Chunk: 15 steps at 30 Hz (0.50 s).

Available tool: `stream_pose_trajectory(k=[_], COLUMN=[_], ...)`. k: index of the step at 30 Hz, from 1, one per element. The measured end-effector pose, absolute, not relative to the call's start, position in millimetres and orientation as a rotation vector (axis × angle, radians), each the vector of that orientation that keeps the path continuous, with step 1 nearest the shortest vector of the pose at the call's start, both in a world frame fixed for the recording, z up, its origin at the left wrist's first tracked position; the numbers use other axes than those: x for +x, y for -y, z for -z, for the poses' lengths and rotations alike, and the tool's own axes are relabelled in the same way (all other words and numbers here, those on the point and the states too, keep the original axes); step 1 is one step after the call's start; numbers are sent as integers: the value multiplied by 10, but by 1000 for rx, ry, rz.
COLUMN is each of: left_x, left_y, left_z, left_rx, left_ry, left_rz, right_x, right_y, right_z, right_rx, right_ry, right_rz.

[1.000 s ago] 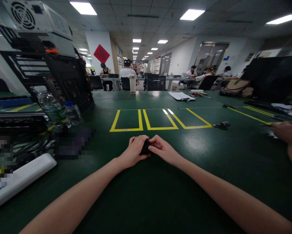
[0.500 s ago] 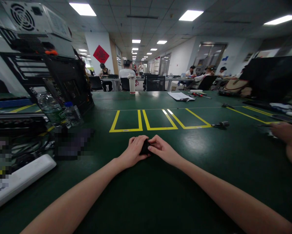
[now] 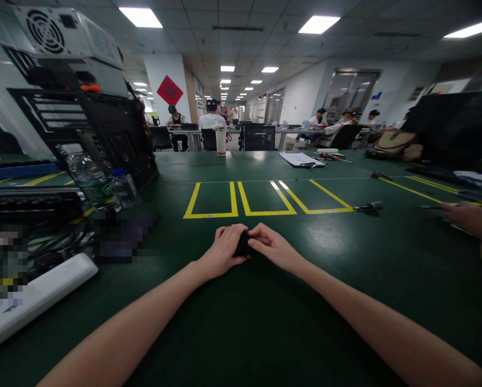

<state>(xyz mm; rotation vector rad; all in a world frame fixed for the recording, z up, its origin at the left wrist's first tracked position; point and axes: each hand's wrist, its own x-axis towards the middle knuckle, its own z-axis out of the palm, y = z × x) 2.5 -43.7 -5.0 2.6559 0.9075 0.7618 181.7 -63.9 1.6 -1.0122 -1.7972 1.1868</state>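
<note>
A small black object (image 3: 243,244) sits between my two hands, just in front of the yellow tape outlines (image 3: 267,213) on the green table (image 3: 241,328). My left hand (image 3: 227,247) is wrapped over its left side and top, with the thumb low along the near edge. From the right, my right hand (image 3: 271,246) pinches at it with thumb and fingertips. The fingers cover much of the object, so its kind cannot be made out.
On the left stand an open computer case (image 3: 115,140), two plastic bottles (image 3: 88,177) and a white power strip (image 3: 43,301). A screwdriver-like tool (image 3: 369,206), a clipboard (image 3: 301,159) and a cup (image 3: 221,141) lie beyond. Another person's hand (image 3: 468,219) holds a thin tool at right.
The whole view has shifted slightly, so everything appears a little further right. Both hands keep their hold on the black object. The other person's hand at right has moved a little.
</note>
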Motion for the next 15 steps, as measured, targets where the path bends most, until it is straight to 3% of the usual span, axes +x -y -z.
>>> stream_pose_trajectory(k=[15], left_x=[24], left_y=[442], left_z=[27], left_rx=[2659], left_ry=[-900], left_rz=[-745], right_x=[1807], right_y=[649], right_z=[-26], right_rx=[-1026], right_ry=[1853], right_rz=[-1094])
